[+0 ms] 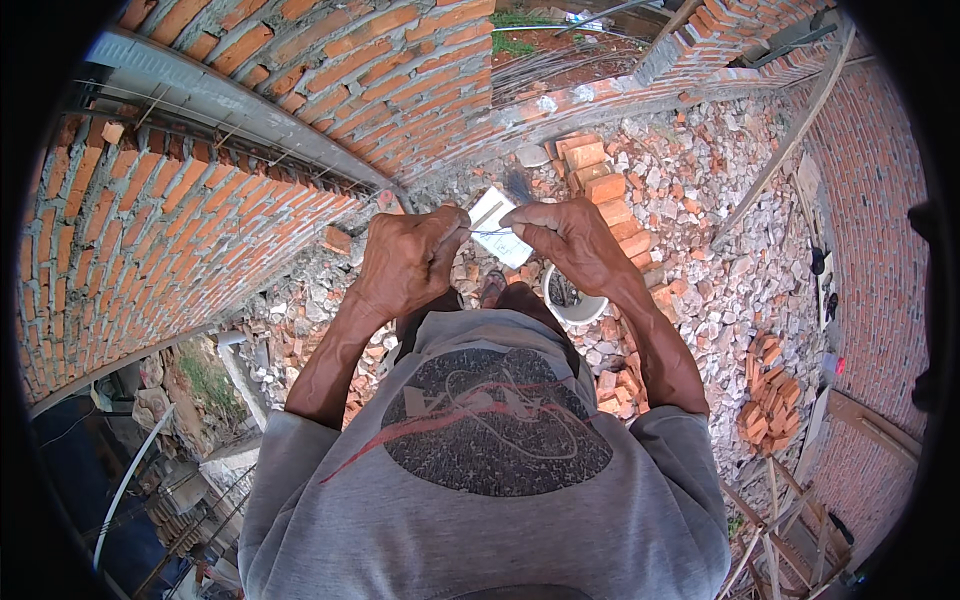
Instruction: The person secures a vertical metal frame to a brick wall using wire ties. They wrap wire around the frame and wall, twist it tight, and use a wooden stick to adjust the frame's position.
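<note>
Between my two hands runs a thin strand, wire or string (489, 232), held roughly level in front of my chest. My left hand (408, 258) pinches its left end, thumb against the curled fingers. The other end is pinched by my right hand (580, 245) between thumb and forefinger. Below the strand, a white printed packet or sack (512, 250) lies on the rubble, partly covered by my hands. A white bucket (577, 317) with something dark inside stands beneath my right wrist.
Broken brick and rubble (710, 260) cover the ground. A row of stacked orange bricks (605, 188) lies ahead, and a loose brick pile (768, 405) sits at right. An unfinished brick wall (190, 220) rises at left; a wooden pole (785, 145) leans at right.
</note>
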A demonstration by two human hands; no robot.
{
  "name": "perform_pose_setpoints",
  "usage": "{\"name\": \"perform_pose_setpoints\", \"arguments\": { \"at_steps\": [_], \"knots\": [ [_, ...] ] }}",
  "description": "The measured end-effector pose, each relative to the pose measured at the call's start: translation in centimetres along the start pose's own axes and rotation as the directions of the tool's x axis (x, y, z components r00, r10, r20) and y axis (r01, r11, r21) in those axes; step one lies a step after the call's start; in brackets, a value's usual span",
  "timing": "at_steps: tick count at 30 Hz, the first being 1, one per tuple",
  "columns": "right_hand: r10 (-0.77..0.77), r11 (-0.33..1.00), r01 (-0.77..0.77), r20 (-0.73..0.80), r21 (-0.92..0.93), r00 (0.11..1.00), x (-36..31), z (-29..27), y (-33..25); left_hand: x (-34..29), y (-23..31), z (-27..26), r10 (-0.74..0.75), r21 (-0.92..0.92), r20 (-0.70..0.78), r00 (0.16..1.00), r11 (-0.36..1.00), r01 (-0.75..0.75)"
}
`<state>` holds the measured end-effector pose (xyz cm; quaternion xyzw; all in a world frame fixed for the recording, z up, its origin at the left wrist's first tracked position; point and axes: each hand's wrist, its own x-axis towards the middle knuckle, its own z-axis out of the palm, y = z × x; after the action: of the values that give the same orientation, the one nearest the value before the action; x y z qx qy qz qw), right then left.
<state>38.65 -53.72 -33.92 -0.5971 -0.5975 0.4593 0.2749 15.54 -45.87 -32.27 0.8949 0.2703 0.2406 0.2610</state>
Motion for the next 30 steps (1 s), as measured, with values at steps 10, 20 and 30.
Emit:
{"name": "perform_pose_setpoints", "arguments": {
  "at_steps": [10, 20, 30],
  "knots": [
    [0.081, 0.341, -0.227, 0.212, 0.912, 0.974, 0.1, 0.7, -0.3, -0.2, -0.9, 1.2, -0.106, -0.175, -0.084, 0.991, 0.98, 0.09],
    [0.168, 0.326, -0.225, 0.177, 0.918, 0.97, -0.2, 1.5, -0.8, 0.4, 1.1, 2.6, -0.002, -0.069, -0.298, 0.954, 0.997, -0.02],
    [-0.376, 0.924, 0.38, -0.288, -0.045, 0.881, -1.2, 3.1, -1.6, 1.0, -0.1, 1.6, -0.652, -0.639, 0.465, 0.599, 0.222, 0.737]
  ]
}}
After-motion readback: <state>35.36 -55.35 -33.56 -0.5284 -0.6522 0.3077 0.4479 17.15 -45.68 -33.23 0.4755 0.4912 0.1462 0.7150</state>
